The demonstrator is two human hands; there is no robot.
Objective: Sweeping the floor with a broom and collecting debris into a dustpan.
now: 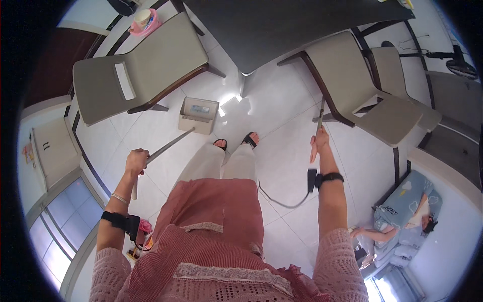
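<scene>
My left hand [136, 161] is closed around the grey handle [171, 145] of a long-handled dustpan [200, 124], whose beige pan stands on the floor before my feet. At the right, my right hand [320, 140] grips a thin stick-like handle [321, 113], one finger or thumb extended. That handle runs up towards the nearest right chair; its far end is hidden behind the chair. A blue and white piece of litter or wrapper [200, 109] shows inside the pan.
Grey chairs stand at left [162, 56] and right [339, 64] of a dark table [302, 22]. A pink bag with a cup [145, 24] is at the upper left. Another person [411, 222] reclines at the lower right. A black standing fan [458, 64] is at the far right.
</scene>
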